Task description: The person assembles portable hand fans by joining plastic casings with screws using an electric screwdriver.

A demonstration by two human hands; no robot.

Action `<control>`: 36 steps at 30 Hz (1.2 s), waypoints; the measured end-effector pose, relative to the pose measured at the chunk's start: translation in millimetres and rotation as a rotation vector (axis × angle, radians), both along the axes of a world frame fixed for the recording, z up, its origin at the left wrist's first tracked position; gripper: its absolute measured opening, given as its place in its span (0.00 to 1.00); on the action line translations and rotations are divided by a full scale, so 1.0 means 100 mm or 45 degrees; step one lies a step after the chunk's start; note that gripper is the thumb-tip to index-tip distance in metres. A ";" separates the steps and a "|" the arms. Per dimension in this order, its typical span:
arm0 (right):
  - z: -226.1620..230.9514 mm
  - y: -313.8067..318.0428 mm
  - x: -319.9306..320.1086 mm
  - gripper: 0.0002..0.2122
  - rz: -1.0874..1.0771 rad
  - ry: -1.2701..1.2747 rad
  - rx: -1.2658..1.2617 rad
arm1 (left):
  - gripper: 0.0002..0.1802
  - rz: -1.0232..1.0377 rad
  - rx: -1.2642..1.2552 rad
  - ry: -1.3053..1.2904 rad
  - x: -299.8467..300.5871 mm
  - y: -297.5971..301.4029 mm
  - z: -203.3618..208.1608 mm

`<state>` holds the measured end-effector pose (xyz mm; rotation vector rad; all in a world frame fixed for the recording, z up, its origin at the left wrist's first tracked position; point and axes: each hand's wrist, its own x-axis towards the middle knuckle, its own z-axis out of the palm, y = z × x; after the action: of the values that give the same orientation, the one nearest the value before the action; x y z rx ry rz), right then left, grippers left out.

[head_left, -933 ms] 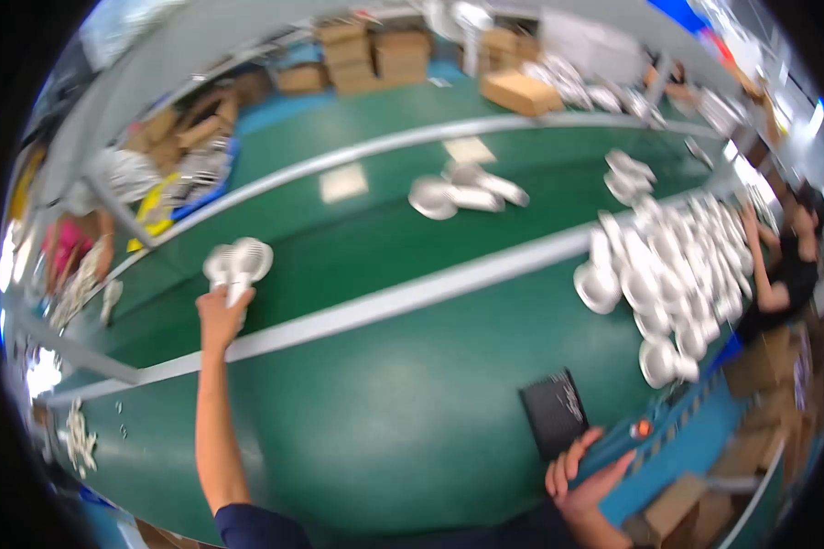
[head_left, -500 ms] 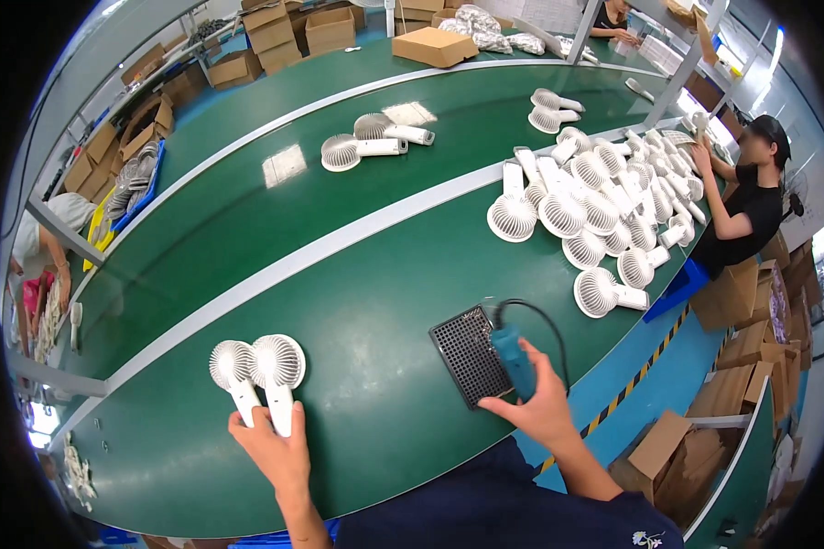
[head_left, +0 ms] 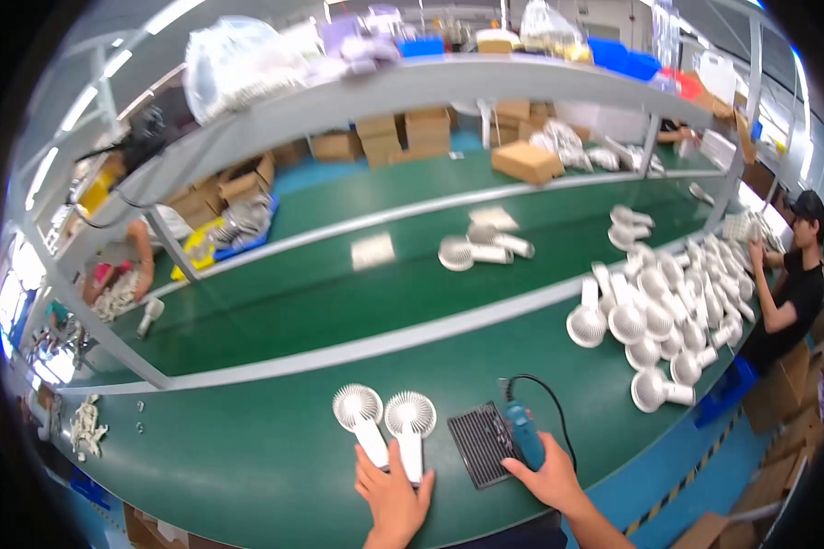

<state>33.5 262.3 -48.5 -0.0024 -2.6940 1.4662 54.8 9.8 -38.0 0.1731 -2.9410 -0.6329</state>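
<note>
Two white handheld fans lie side by side on the green table, a left fan [head_left: 358,408] and a right fan [head_left: 410,416], their round ribbed heads pointing away from me. My left hand [head_left: 395,499] grips the lower ends of both handles, its thumb on the right side. In my right hand [head_left: 551,476] is a teal electric screwdriver [head_left: 525,434], with a black cord looping from its far end. It is tilted over the right edge of a black gridded tray [head_left: 482,446]. What the tray holds is too small to make out.
A heap of white fans [head_left: 657,316] covers the table's right end, beside a person in black [head_left: 789,288]. More fans [head_left: 471,253] lie on the middle belt beyond a pale rail [head_left: 375,349]. A loaded shelf [head_left: 430,84] spans overhead. White scraps [head_left: 87,427] lie far left.
My view has tilted upward, bringing in the overhead shelf. The two fans' heads overlapped before and now sit apart. My right hand still holds the screwdriver by the tray.
</note>
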 end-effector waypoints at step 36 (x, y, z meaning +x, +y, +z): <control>3.81 1.83 -3.95 0.25 -0.875 0.971 0.130 | 0.07 -0.595 2.325 -1.035 -1.06 -0.73 0.56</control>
<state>-361.3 445.1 332.4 -0.2721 -1.8620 0.8687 -51.2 -63.6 18.5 -0.1711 -1.6035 -3.5768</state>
